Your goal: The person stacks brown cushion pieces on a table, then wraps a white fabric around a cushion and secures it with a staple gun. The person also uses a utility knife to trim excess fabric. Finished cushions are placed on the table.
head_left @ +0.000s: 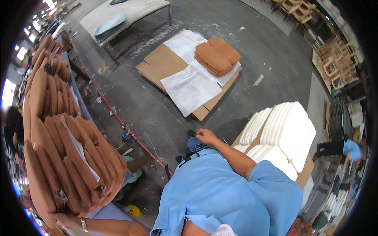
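At the lower left, my left hand point(65, 220) is closed on the near end of a brown cushion point(37, 185), its fingers partly hidden against the fabric. This cushion leans in a long row of upright brown cushions point(84, 157) with a white sheet point(80, 151) tucked between some of them. My right hand point(206, 136) hangs in front of me with its fingers curled in, and nothing shows in it. It is apart from the stacked white foam pads point(285, 129) on my right.
Ahead on the floor lie flattened cardboard sheets point(157, 63) with white cloths point(193, 90) and stacked brown cushions point(216, 57). A red hose point(104, 98) runs along the floor. A table point(134, 11) stands far left, wooden frames point(338, 63) far right. A person point(350, 149) bends at the right.
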{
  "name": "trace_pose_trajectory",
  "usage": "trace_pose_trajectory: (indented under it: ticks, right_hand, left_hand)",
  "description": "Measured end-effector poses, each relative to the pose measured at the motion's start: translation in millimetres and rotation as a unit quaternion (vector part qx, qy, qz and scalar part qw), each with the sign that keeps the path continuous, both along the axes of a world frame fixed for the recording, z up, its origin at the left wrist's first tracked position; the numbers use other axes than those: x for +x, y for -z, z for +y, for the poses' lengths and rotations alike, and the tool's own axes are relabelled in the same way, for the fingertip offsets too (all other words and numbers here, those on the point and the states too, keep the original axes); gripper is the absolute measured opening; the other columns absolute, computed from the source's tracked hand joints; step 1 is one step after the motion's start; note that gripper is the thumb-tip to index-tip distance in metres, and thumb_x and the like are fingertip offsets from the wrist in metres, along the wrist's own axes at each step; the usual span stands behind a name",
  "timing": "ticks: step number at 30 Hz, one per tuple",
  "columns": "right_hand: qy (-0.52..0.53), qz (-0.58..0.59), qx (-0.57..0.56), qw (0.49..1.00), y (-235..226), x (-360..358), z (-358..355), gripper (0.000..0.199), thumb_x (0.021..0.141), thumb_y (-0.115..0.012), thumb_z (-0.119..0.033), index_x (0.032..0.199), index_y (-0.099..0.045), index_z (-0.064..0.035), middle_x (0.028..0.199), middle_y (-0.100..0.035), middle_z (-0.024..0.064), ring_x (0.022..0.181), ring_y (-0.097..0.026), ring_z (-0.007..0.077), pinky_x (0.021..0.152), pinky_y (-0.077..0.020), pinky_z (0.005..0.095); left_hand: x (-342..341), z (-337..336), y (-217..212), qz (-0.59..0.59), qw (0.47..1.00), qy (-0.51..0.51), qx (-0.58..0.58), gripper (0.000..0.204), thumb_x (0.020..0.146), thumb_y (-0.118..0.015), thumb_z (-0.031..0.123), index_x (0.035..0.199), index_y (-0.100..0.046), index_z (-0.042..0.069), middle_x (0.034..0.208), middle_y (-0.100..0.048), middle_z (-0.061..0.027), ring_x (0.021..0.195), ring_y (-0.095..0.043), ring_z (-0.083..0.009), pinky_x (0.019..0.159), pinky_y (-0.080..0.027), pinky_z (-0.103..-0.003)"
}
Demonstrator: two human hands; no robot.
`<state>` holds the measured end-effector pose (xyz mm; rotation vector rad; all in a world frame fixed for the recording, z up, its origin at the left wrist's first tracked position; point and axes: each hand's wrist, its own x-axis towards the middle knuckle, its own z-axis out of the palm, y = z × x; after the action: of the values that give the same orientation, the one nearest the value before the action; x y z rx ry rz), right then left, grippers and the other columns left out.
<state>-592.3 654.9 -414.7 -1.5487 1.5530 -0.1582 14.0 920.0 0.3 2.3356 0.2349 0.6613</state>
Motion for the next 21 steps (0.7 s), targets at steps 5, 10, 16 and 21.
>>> trace_pose_trajectory:
  ticks: [5,10,16,21]
  right_hand:
    - [0.179,0.055,0.128,0.974,58.8,-120.9,63.9,0.027,0.085,-0.070,-0.030,0.096,-0.072,-0.0051,0.077,-0.074,0.0094,0.066,-0.070,0.0183,0.063,-0.0573,0.0340]
    - [0.287,-0.027,0.190,0.938,100.4,-198.9,66.8,0.026,0.085,-0.071,-0.033,0.096,-0.075,-0.0087,0.081,-0.076,0.0105,0.072,-0.074,0.0225,0.072,-0.0599,0.0377]
    - [0.191,-0.013,0.157,0.969,113.0,-265.5,-22.5,0.019,0.094,-0.067,-0.022,0.100,-0.069,-0.0045,0.083,-0.071,0.0066,0.064,-0.069,0.0143,0.055,-0.0580,0.0318]
    - [0.320,-0.109,0.132,0.932,76.9,-312.4,-107.7,0.019,0.096,-0.066,-0.022,0.104,-0.070,-0.0059,0.086,-0.073,0.0052,0.068,-0.072,0.0144,0.058,-0.0580,0.0282]
  left_hand:
    - [-116.7,-63.8,17.4,-0.192,0.971,0.142,-0.007,0.082,0.098,-0.056,0.059,0.143,-0.048,-0.009,0.128,-0.067,-0.0237,0.111,-0.069,-0.0282,0.097,-0.056,-0.036]
    - [-292.0,-203.9,127.2,-0.212,0.733,0.574,-0.297,0.045,0.106,-0.056,0.023,0.141,-0.053,-0.004,0.135,-0.062,-0.0166,0.129,-0.056,-0.0283,0.110,-0.044,-0.041]
    - [-475.6,-269.8,405.8,0.480,0.667,0.521,-0.230,0.038,0.098,-0.070,0.017,0.133,-0.063,0.004,0.108,-0.066,-0.0030,0.089,-0.063,-0.0115,0.073,-0.053,-0.028]
    - [-566.5,-292.8,463.6,0.651,0.577,0.481,-0.106,0.052,0.095,-0.073,0.026,0.138,-0.058,0.002,0.118,-0.068,-0.0092,0.089,-0.069,-0.0185,0.074,-0.057,-0.036]
